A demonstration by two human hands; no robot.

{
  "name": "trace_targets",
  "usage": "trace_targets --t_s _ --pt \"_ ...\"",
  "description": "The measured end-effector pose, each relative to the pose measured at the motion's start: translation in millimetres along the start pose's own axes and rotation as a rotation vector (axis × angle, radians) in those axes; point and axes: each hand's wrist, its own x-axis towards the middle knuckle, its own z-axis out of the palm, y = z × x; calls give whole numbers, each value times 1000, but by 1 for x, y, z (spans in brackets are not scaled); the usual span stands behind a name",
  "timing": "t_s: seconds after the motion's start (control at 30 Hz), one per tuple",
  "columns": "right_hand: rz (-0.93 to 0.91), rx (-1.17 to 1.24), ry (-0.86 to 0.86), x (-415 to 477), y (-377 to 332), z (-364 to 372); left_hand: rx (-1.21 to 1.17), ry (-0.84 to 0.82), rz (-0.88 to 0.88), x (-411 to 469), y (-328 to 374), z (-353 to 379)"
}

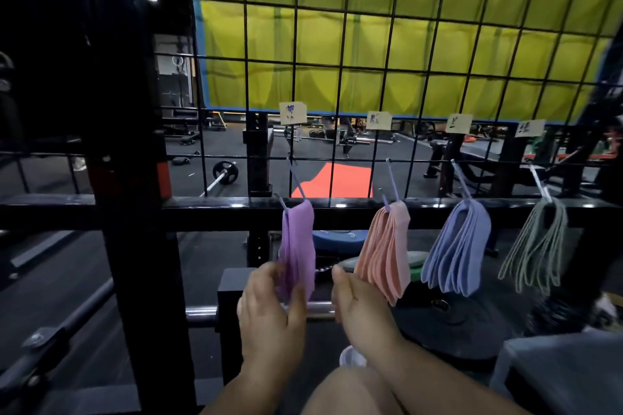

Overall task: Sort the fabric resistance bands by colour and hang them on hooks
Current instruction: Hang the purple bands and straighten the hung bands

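Head view: four bunches of bands already hang on hooks along a black wire grid (337, 44), each under a small paper label. From the person's left to right these are the purple bands (298, 239), the pink bands (387, 253), the blue bands (458, 246) and the grey-green bands (536, 246). The purple hook (293, 178) carries its bunch from the grid wire, and the label (292, 113) above it is too small to read.

The left hand (269, 310) is raised to the bottom of the purple bunch. Its grip is closed on the lower ends of the purple bands, thumb on one side and fingers on the other, though blur hides the exact hold. The right hand (357, 303) is just beside the foot of the pink bunch with its grip released, fingers loosely straight and holding nothing. Whether it touches the pink fabric cannot be told.

Sorting looks essentially done, with no loose band in sight, so the step in hand is probably tidying the purple bunch. The next move calls for a light downward smoothing so the loops hang even without slipping off the hook.
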Motion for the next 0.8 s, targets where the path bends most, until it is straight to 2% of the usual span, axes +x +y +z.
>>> trace_targets --t_s 0.13,0.3,0.57,0.8 --pt "1 96 34 3 -12 -9 -86 -15 81 6 16 4" --pt "40 360 127 6 -28 -29 -259 -81 103 11 45 17" --pt "133 344 312 21 -26 -73 -301 -206 25 27 83 50" --pt "104 120 348 37 -13 -96 -273 -276 -4 41 106 69"
